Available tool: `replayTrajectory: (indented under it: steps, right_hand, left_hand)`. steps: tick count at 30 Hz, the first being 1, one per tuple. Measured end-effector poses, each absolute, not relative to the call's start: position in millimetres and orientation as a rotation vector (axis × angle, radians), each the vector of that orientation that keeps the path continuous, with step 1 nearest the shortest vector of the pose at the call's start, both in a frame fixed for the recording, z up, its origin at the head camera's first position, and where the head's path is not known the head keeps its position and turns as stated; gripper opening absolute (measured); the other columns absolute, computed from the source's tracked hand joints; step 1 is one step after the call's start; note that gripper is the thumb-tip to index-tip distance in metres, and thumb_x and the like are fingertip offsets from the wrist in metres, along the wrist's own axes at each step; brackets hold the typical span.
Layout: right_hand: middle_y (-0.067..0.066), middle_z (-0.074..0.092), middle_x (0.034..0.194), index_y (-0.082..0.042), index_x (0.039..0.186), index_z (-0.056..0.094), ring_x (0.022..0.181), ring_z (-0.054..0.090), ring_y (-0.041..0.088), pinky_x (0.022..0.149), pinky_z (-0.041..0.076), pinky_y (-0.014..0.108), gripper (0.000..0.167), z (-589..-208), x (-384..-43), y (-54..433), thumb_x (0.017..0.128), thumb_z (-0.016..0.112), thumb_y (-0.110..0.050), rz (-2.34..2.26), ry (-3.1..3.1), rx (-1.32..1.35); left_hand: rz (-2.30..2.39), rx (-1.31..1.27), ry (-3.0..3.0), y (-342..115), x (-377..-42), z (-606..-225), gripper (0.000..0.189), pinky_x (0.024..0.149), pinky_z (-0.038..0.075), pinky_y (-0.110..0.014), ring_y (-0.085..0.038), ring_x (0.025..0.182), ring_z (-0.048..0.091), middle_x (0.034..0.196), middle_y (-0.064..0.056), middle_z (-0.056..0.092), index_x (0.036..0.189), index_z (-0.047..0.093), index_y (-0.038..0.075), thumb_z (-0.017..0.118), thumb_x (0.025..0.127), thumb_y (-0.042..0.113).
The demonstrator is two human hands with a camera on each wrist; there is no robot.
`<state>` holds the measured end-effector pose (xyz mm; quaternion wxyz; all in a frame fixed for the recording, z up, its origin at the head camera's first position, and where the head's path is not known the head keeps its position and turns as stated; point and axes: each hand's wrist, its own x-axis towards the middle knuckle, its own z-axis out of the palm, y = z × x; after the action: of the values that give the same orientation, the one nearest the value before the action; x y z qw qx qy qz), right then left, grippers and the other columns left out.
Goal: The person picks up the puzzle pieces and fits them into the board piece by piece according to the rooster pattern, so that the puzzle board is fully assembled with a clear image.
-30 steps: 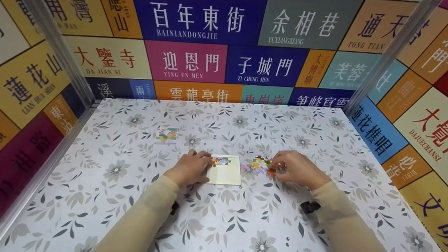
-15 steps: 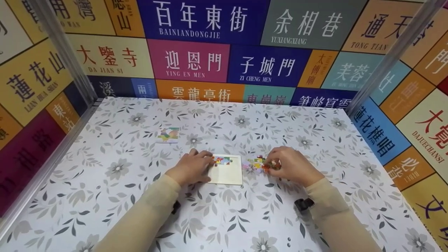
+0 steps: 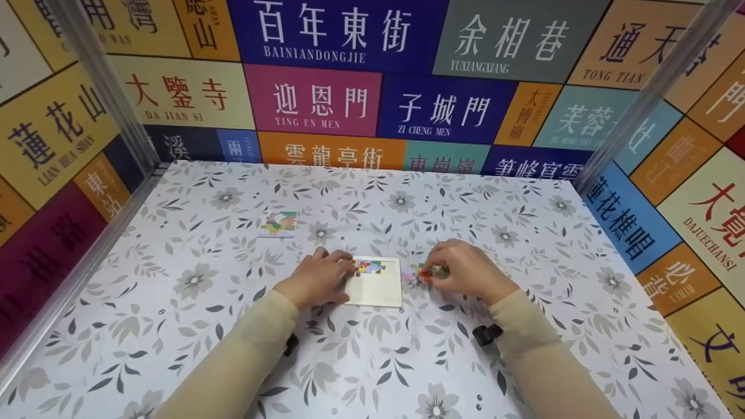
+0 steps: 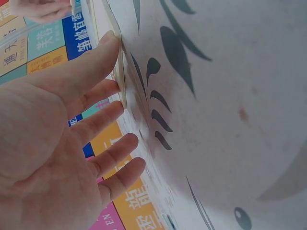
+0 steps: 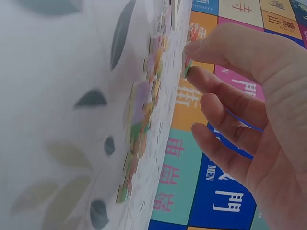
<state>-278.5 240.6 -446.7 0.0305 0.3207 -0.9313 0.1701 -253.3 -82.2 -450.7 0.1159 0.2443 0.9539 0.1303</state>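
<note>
1. While the right hand (image 3: 465, 270) pinches a red-and-green jigsaw part (image 3: 425, 276), other pieces (image 5: 140, 106) lie near its fingertips.
2. Left of that grip, the left hand (image 3: 320, 278), fingers extended, touches the tray (image 3: 373, 294).

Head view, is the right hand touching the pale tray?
No, the right hand pinches a puzzle piece to the right of the tray, with a visible gap between hand and tray.

Looked like a booth-type workspace: white tabletop with grey floral print (image 3: 378, 361), flanked by multicoloured flat panels with Chinese characters and romanised names (image 3: 314, 99), straight grey posts (image 3: 105, 87) at both far corners. Wider site couldn't be told.
</note>
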Motion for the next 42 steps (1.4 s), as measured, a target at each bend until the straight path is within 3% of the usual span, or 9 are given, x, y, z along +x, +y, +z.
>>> replayTrajectory:
  steps: [14, 32, 42]
  right_hand:
    - [-0.006, 0.073, 0.098, -0.021, 0.096, 0.082, 0.093, 0.066, 0.017, 0.087, 0.055, 0.036, 0.014, -451, -289, 208, 0.083, 0.081, -0.015, 0.628, -2.938, 0.994]
    - [-0.002, 0.075, 0.097, -0.017, 0.101, 0.083, 0.087, 0.065, 0.023, 0.078, 0.051, 0.033, 0.020, -455, -304, 179, 0.083, 0.077, -0.011, 0.583, -2.973, 1.095]
    - [-0.002, 0.075, 0.098, -0.019, 0.097, 0.084, 0.092, 0.064, 0.017, 0.087, 0.054, 0.037, 0.016, -458, -305, 177, 0.083, 0.078, -0.012, 0.536, -2.959, 1.094]
  left_hand:
    - [0.365, 0.715, 2.795, -81, -254, -451, 0.050, 0.107, 0.042, -0.055, -0.036, 0.131, 0.045, 0.158, -0.003, 0.047, 0.134, 0.066, 0.018, 0.081, 0.089, 0.034]
    - [0.380, 0.707, 2.791, -80, -253, -451, 0.052, 0.110, 0.041, -0.055, -0.036, 0.133, 0.045, 0.158, -0.004, 0.048, 0.137, 0.066, 0.018, 0.082, 0.089, 0.033]
    - [0.355, 0.722, 2.789, -81, -257, -455, 0.051, 0.109, 0.042, -0.055, -0.035, 0.132, 0.045, 0.158, -0.004, 0.047, 0.136, 0.066, 0.019, 0.081, 0.090, 0.034]
